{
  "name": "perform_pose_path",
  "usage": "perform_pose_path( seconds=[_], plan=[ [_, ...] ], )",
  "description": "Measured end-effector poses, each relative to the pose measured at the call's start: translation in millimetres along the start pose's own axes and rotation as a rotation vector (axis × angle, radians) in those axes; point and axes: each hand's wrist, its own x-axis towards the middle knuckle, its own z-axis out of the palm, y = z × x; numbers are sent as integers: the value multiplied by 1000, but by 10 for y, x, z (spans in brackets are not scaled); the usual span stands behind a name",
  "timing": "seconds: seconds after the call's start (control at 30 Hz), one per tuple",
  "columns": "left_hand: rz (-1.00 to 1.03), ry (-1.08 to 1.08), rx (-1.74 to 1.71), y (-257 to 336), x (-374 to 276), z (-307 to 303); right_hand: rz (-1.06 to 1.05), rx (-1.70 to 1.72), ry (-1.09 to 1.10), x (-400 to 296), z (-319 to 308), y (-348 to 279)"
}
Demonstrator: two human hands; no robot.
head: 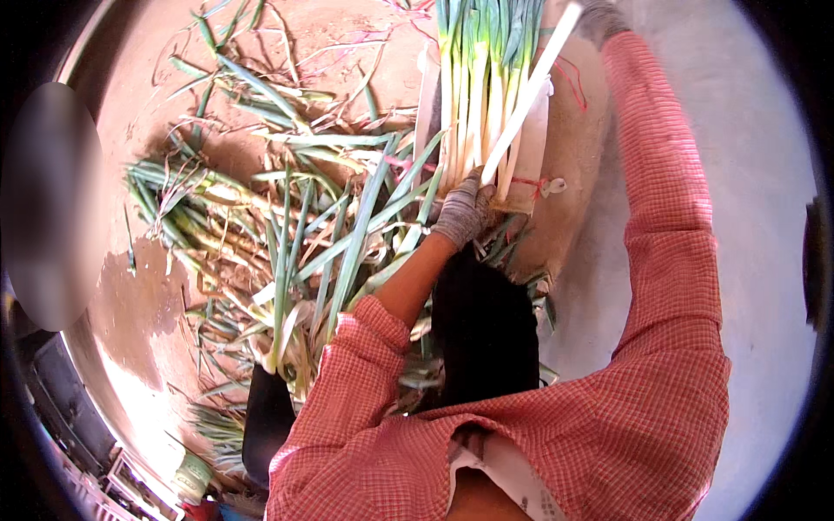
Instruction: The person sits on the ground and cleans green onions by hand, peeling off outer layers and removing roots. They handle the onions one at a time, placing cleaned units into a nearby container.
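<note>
My left hand (465,207), in a grey knit glove, is closed around the root end of a long white leek-like stalk (531,91) that slants up to the right. Beside it lies a row of green onions (479,84), white ends towards me and green leaves at the top edge, on a pale board-like holder (535,153) with a red string (538,184) at its near end. My right hand (601,21), gloved too, is blurred at the top edge near the stalk's upper end; its fingers are partly out of view, so its grip cannot be told.
A loose heap of untrimmed green onions (221,241) with roots and dry leaves spreads over the floor to the left. Pink string (391,26) lies near the top. A smooth grey surface (749,195) runs along the right. A green container (191,478) stands at the lower left.
</note>
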Motion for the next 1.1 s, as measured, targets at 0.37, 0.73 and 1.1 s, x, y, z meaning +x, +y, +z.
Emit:
perform_pose_path(
  seconds=[0.37, 0.73, 1.1],
  plan=[
    [-31, -182, 847, -743, 574, -226, 63, -900, 80, 791, 319, 2204],
    [-700, -239, 1139, -2333, -149, -1836, 184, -1637, 57, 563, 494, 3160],
    [-956, 109, 1004, -2167, -79, -2701, -45, -1040, -764, -1348, 913, 3004]
  ],
)
